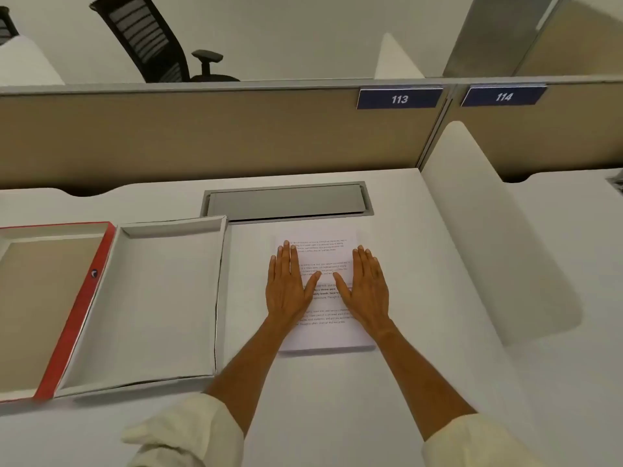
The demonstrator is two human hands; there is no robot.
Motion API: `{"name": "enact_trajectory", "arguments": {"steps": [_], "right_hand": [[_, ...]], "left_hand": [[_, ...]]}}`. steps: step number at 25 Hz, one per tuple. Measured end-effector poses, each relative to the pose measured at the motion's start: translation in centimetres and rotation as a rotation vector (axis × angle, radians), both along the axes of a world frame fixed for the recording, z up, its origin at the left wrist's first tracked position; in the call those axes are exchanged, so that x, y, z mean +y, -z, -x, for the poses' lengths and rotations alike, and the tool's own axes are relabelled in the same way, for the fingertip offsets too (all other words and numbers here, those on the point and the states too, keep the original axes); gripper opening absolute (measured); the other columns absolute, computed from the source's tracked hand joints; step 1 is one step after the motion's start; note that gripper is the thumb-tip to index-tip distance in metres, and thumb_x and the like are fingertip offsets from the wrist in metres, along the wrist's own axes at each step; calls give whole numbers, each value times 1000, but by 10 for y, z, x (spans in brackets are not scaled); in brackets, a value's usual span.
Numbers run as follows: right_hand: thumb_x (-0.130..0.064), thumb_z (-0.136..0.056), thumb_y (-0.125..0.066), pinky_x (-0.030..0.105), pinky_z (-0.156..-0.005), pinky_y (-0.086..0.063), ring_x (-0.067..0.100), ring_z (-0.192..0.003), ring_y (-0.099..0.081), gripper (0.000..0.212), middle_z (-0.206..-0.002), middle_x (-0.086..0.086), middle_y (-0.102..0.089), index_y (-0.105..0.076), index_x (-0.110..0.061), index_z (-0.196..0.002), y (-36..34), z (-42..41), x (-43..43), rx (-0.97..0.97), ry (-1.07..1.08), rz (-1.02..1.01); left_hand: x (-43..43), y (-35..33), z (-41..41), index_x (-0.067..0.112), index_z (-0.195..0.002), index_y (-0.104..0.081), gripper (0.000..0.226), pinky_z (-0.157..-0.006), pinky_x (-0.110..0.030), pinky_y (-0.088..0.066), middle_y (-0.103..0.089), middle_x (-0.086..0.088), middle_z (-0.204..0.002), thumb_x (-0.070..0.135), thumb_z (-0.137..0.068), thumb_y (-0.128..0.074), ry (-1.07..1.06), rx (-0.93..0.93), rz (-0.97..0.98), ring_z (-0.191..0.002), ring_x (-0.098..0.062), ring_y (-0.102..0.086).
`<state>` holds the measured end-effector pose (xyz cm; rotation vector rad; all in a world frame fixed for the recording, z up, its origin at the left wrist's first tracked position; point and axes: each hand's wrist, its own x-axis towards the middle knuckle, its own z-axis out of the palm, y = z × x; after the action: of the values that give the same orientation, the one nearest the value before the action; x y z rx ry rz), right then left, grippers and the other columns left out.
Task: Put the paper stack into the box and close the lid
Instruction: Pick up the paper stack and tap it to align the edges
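A stack of white printed paper (325, 335) lies on the white desk, right of centre. My left hand (288, 284) rests flat on its left half, fingers together and pointing away from me. My right hand (365, 284) lies flat on its right half the same way. Neither hand grips anything. To the left lies the open box: a shallow white tray (161, 298) with nothing in it, and beside it the hinged lid (47, 298) with a red edge, folded flat to the far left and partly cut off by the frame.
A grey cable hatch (286, 200) is set into the desk behind the paper. A beige partition (202, 136) runs along the back, and a white divider (499, 230) stands at the right. An office chair (148, 38) shows beyond the partition.
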<state>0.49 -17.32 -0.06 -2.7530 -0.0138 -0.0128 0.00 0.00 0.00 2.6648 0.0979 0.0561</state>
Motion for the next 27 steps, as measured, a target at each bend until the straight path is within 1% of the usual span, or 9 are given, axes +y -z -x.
{"name": "enact_trajectory", "arguments": {"steps": [2,4,10,13,16,18,21,24,27], "right_hand": [[-58,-95,-38,31,-124,-6,19,-153,-9,80,-165,2,-10,-8,-15,-157,1,1,1,7,6,7],[-57,-95,-39,32,-124,-7,19,-153,-10,81,-165,3,-12,-10,-14,-157,2,5,3,52,16,-6],[-58,-92,-48,36,-122,-19,22,-151,-20,87,-163,5,-17,-11,-12,-156,2,2,12,145,81,-147],[-55,-87,-59,40,-119,-26,27,-147,-27,93,-161,9,-21,-14,-11,-155,-1,-5,15,181,143,-219],[-58,-73,-73,44,-105,-41,32,-132,-42,96,-144,17,-40,-32,-5,-142,-7,-15,19,222,320,-174],[-62,-67,-77,47,-101,-42,34,-129,-43,98,-139,18,-42,-37,-4,-135,-12,-21,21,335,431,-117],[-59,-61,-83,49,-102,-40,36,-129,-43,99,-138,18,-44,-40,-5,-133,-16,-28,19,459,520,-209],[-55,-57,-87,50,-100,-42,35,-126,-46,97,-134,18,-48,-44,-6,-130,-18,-35,15,476,538,-254],[-51,-58,-88,49,-101,-43,35,-126,-47,92,-134,17,-47,-47,-8,-129,-21,-40,14,510,523,-268]], "left_hand": [[1,1,0,15,-157,-1,97,-126,-38,3,3,-3,-166,77,-82,-2,-4,29,-43,-154,-21,2],[3,2,2,15,-157,0,107,-126,-38,3,4,-3,-166,81,-73,11,-11,56,-57,-154,-21,3],[5,9,5,12,-156,3,114,-125,-37,4,9,-7,-166,83,-68,15,4,100,-25,-154,-22,6],[3,8,5,13,-156,4,103,-126,-38,3,11,-8,-165,79,-78,-1,-16,131,-23,-154,-23,5],[-2,4,4,13,-157,1,97,-126,-42,-5,5,-9,-166,69,-88,-38,-109,149,28,-154,-26,-1],[-4,0,-1,10,-156,-6,107,-121,-49,-16,-6,-15,-165,72,-81,-51,-230,224,21,-151,-32,-13],[-8,-10,-9,3,-148,-20,120,-111,-54,-32,-25,-22,-155,74,-66,-68,-460,394,87,-143,-37,-29],[-9,-16,-20,4,-136,-32,110,-101,-51,-42,-41,-19,-141,66,-59,-80,-558,471,190,-131,-35,-42],[-4,-21,-28,6,-131,-34,105,-100,-49,-43,-46,-18,-137,61,-57,-84,-584,526,230,-127,-34,-47]]}}
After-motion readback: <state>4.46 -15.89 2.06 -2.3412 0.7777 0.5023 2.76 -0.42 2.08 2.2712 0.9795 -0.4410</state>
